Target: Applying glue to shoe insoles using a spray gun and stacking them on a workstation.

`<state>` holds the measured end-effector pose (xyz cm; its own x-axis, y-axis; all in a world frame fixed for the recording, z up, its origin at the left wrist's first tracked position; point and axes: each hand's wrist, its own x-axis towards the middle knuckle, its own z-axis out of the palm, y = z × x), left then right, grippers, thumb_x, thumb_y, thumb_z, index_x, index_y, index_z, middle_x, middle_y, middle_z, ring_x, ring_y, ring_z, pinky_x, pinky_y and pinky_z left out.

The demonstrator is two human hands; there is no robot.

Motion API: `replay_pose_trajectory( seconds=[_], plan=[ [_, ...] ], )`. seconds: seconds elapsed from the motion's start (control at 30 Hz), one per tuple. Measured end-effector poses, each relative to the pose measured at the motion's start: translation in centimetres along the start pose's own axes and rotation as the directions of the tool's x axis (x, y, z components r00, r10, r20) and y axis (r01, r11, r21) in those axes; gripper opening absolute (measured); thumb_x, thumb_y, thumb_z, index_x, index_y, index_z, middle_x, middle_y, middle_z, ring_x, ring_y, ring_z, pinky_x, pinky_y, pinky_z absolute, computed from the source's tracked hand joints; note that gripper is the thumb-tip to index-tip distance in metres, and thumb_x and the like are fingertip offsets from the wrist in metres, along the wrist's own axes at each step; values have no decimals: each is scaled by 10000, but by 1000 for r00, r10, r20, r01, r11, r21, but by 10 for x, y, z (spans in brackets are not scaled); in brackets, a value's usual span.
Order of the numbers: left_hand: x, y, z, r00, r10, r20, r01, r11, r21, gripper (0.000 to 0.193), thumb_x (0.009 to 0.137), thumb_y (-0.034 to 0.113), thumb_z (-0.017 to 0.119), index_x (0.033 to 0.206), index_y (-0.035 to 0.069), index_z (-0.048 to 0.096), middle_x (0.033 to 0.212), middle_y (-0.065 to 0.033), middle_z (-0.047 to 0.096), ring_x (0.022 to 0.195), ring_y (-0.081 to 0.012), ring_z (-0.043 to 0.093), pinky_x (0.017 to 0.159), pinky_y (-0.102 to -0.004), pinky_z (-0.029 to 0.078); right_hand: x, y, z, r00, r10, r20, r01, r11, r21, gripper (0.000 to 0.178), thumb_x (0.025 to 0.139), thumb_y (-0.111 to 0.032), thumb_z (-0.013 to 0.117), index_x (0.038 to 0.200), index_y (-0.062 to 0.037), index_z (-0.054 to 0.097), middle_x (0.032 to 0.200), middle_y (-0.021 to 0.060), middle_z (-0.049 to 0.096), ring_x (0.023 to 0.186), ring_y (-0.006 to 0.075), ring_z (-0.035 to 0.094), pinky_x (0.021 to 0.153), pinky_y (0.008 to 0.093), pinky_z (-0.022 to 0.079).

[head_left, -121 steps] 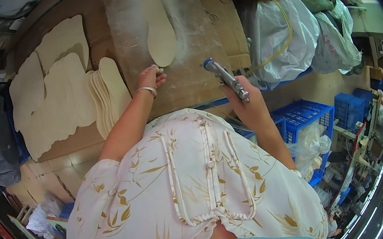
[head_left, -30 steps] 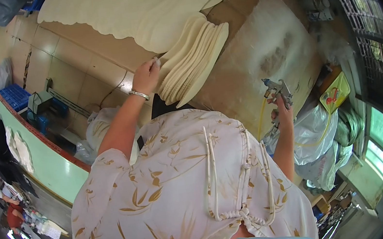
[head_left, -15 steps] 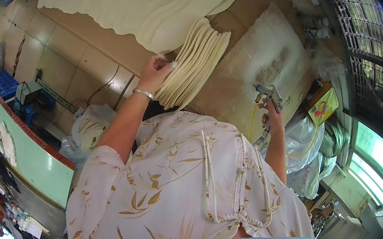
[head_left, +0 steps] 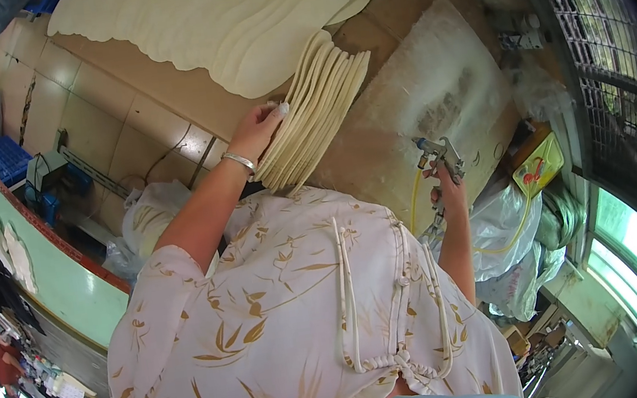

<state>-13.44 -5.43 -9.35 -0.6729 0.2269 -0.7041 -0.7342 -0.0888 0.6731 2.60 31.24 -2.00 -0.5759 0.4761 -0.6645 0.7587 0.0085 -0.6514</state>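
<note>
A fanned row of cream, sole-shaped insoles (head_left: 319,113) stands close in front of me, their long edges packed side by side. At its left edge my left hand (head_left: 264,128), with a bracelet at the wrist, has its fingers closed and the tips against the outermost insole. My right hand (head_left: 447,187) is wrapped round the handle of a metal spray gun (head_left: 436,156), to the right of the row. The gun's nozzle points up and left, and a yellow hose (head_left: 415,200) hangs from it. Beyond the row, more insoles (head_left: 230,32) lie flat and overlapping.
A stained, whitish board (head_left: 434,93) lies on the brown work surface to the right. Clear plastic bags (head_left: 497,227) and a yellow tray (head_left: 539,168) are beside my right arm. A green curved-edge table (head_left: 58,260) stands on the left, with a blue crate (head_left: 6,157) behind it.
The whole view has shifted slightly. My left hand's fingers, more curled before, now reach flatter along the insoles' left edge. My right hand still grips the spray gun.
</note>
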Motion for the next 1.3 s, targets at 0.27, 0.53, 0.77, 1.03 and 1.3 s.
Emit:
replay_pose_trajectory(
  seconds=[0.27, 0.53, 0.77, 1.03, 1.3],
  plan=[
    [5, -10, -5, 998, 59, 13, -58, 998, -34, 352, 885, 299, 646, 1095, 21, 602, 933, -21, 627, 809, -85, 574, 719, -236, 477, -2, 1, -3, 1000, -10, 3, 10, 1000, -1, 385, 915, -383, 551, 1061, -29, 585, 879, 59, 635, 425, 93, 425, 395, 241, 338],
    [1, -3, -1, 998, 50, 49, -53, 996, 66, 483, 840, 330, 691, 1158, -5, 551, 995, -78, 630, 859, -122, 591, 751, -272, 497, -7, 4, -2, 1000, -22, -7, 22, 1000, 2, 385, 916, -372, 557, 1079, -24, 586, 878, 67, 634, 420, 97, 425, 388, 242, 342],
    [12, -9, -11, 992, 111, 53, -118, 980, 157, 542, 829, 271, 690, 1252, 4, 482, 1043, -129, 630, 915, -172, 611, 798, -307, 504, -7, 10, -4, 999, -40, -7, 40, 999, 21, 379, 914, -369, 562, 1070, -24, 590, 868, 63, 633, 416, 93, 426, 383, 237, 340],
    [-6, 17, 1, 933, 333, 135, -347, 739, 578, 633, 859, 387, 618, 1333, 19, 416, 1045, -178, 654, 901, -231, 655, 797, -323, 502, -12, 6, 1, 999, -40, -24, 41, 998, 42, 285, 921, -276, 557, 1024, -14, 603, 810, 64, 626, 442, 86, 446, 366, 232, 354],
    [-6, 20, 8, 948, 315, 47, -243, 619, 747, 751, 753, 375, 719, 1343, 30, 406, 1061, -190, 648, 906, -251, 662, 794, -336, 513, -13, 8, -1, 999, -50, -17, 51, 998, 43, 287, 922, -268, 556, 1036, -9, 604, 818, 69, 630, 447, 85, 451, 365, 231, 355]
  ],
)
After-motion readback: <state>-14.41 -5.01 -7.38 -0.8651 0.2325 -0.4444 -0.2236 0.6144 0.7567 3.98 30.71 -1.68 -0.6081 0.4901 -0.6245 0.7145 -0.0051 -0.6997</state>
